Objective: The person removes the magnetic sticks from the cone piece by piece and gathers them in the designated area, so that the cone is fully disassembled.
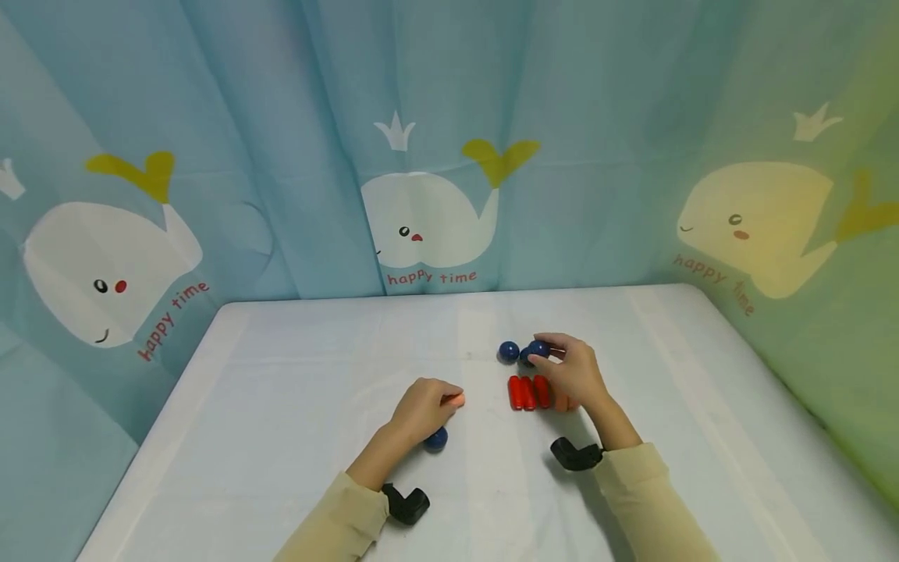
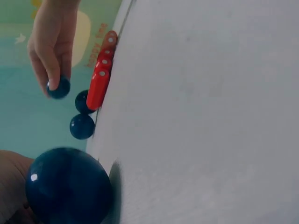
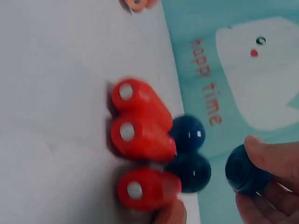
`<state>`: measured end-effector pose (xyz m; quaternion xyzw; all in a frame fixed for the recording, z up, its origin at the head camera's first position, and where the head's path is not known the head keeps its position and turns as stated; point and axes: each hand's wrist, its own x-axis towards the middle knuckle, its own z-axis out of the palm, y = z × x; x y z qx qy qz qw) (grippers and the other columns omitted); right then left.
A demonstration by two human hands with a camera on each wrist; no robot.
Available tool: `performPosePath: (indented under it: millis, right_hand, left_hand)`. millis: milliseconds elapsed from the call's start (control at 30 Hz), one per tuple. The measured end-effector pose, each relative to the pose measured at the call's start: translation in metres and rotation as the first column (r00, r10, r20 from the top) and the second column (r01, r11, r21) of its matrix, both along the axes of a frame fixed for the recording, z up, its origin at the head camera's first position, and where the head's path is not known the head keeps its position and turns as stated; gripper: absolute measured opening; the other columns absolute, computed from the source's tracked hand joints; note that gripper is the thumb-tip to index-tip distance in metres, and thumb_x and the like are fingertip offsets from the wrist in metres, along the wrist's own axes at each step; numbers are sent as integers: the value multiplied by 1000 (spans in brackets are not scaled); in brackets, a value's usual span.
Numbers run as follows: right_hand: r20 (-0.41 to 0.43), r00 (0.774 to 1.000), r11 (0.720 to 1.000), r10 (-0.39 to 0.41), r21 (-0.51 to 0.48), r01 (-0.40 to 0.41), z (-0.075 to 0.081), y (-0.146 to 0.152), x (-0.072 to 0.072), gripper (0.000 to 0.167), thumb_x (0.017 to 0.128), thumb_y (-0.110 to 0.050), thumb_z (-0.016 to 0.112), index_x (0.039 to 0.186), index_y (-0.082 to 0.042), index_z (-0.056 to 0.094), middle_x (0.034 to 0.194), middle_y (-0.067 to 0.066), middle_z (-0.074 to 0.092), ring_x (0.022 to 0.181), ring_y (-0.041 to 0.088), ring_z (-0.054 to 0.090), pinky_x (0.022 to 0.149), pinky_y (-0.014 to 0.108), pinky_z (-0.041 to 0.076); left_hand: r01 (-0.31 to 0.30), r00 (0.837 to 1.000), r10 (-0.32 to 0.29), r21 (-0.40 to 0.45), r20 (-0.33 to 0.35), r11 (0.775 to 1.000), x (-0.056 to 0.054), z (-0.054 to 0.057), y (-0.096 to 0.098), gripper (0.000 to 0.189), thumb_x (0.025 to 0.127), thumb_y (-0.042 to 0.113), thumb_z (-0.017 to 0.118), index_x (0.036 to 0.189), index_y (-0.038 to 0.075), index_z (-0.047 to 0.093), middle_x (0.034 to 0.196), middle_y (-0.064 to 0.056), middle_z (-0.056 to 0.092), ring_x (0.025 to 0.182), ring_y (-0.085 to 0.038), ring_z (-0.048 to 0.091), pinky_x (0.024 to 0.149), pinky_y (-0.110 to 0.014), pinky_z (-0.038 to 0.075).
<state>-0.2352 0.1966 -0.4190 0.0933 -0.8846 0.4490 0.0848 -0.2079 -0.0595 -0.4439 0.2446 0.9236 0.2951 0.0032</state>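
Observation:
My right hand (image 1: 577, 373) pinches a dark blue ball (image 3: 247, 169) between thumb and fingers, held up off the table. Just left of it, two more blue balls (image 1: 509, 352) sit side by side on the table. In front of them lie three red rods (image 1: 527, 393) in a row, with white spots on their ends in the right wrist view. Orange rods (image 1: 561, 400) lie beside the red ones, partly hidden below my right hand. My left hand (image 1: 421, 407) pinches a small orange rod (image 1: 455, 400) low over the table. Another blue ball (image 2: 67, 186) is beside that hand.
A white-covered table (image 1: 281, 406) spreads under both hands. Behind it hangs a blue-green curtain (image 1: 302, 156) printed with whales. Black devices (image 1: 407, 506) are worn at both wrists, below beige sleeves.

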Motion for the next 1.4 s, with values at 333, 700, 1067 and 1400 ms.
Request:
performPosePath:
  millis: [333, 700, 1067, 1400]
  right_hand:
    - [100, 993, 996, -59, 74, 51, -9, 19, -19, 39, 83, 0, 63, 119, 11, 54, 117, 29, 54, 106, 42, 53, 88, 47, 43]
    - [177, 983, 984, -57, 178, 25, -17, 24, -28, 40, 84, -2, 63, 121, 7, 54, 120, 29, 52, 109, 42, 50, 90, 50, 40]
    - [220, 975, 974, -36, 228, -15, -7, 29, -24, 53, 83, -5, 63, 131, 7, 45, 130, 31, 43, 114, 47, 44, 91, 54, 38]
    - [87, 993, 986, -77, 154, 63, 7, 17, -5, 44, 84, -2, 61, 125, 8, 50, 125, 28, 49, 113, 44, 46, 90, 53, 39]
  left_hand:
    - [47, 999, -47, 23, 10, 999, -9, -2, -2, 23, 85, 11, 66, 107, 5, 70, 100, -6, 67, 94, -20, 61, 79, -30, 48]
    - [31, 999, -31, 9, 21, 999, -7, -1, 0, 25, 86, 12, 65, 110, 7, 69, 102, -6, 67, 95, -20, 61, 80, -31, 48]
    - [-54, 996, 54, 8, 77, 998, 5, 5, -6, 40, 83, 23, 69, 116, 1, 63, 106, -10, 65, 95, -22, 60, 78, -34, 48]
    - [-100, 995, 100, 1, -12, 995, 9, 7, -2, 17, 87, 21, 65, 78, 8, 72, 65, 3, 57, 59, -11, 47, 57, -24, 40]
